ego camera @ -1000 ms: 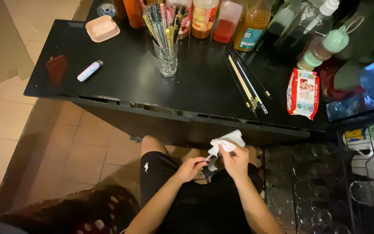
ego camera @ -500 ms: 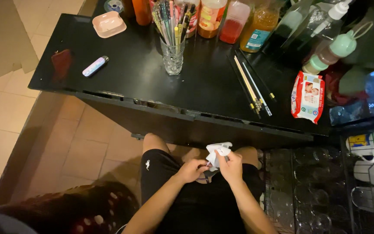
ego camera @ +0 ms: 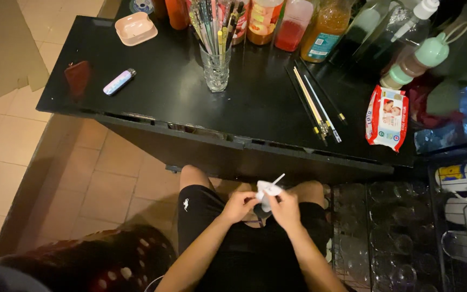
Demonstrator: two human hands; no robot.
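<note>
I sit in black shorts below the front edge of a black table. Both hands meet over my lap. My left hand and my right hand together pinch a small crumpled white wipe, from which a thin pale stick pokes up and to the right. What the wipe wraps is hidden by my fingers. On the table, nearest my hands, lie several long chopsticks and a pack of wet wipes.
A glass full of chopsticks stands mid-table, with sauce bottles behind it. A pink dish, a lighter and a dark red case lie at left. A rack of glasses fills the floor at right.
The white wipe has shrunk from a spread sheet into a small crumpled wad between my fingers, and my hands have drawn a little closer to my lap.
</note>
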